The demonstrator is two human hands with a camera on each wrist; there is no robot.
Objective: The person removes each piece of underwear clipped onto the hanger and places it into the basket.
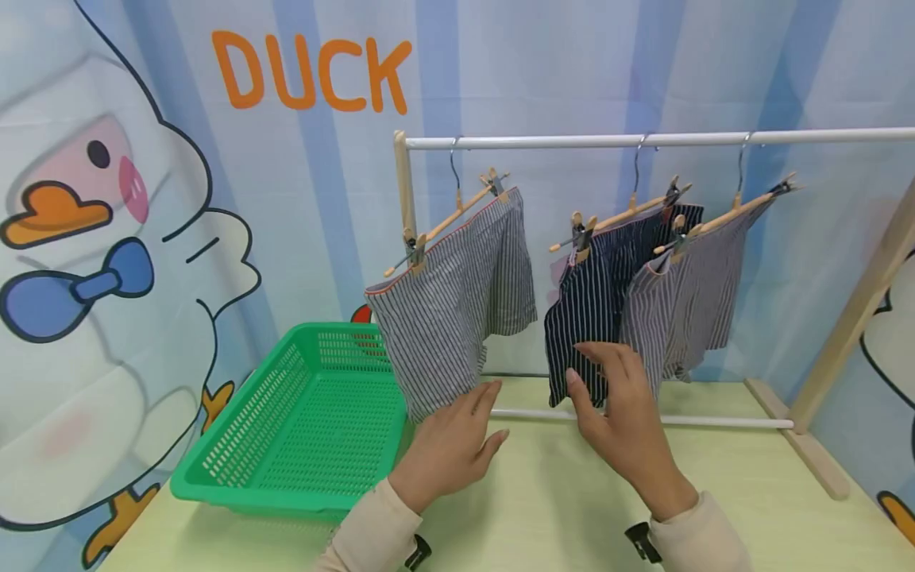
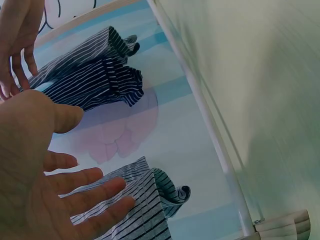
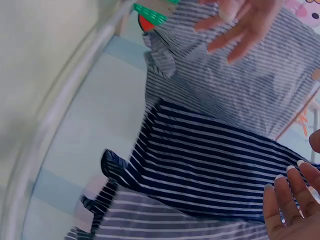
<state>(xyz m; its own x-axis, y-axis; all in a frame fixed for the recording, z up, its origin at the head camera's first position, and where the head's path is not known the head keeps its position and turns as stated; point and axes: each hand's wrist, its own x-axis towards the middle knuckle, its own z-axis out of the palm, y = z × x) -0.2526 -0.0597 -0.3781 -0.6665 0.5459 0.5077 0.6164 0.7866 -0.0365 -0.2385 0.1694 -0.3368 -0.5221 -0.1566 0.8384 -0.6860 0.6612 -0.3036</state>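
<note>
Three pairs of striped shorts hang from clip hangers. The light grey pair is at the left; my left hand is by its lower hem, fingers loosely extended and holding nothing. Whether the fingertips touch the cloth I cannot tell. Navy shorts with white stripes hang further right, partly overlapped by a greyish-purple striped pair. In front of the navy pair, my right hand has its thumb and fingers spread apart with nothing between them. In the right wrist view, the navy shorts lie beside that hand's fingers.
A white rail on a wooden frame carries the hangers, with a lower white bar near the table. At the left, a green plastic basket stands on the pale table. Behind is a duck-print curtain.
</note>
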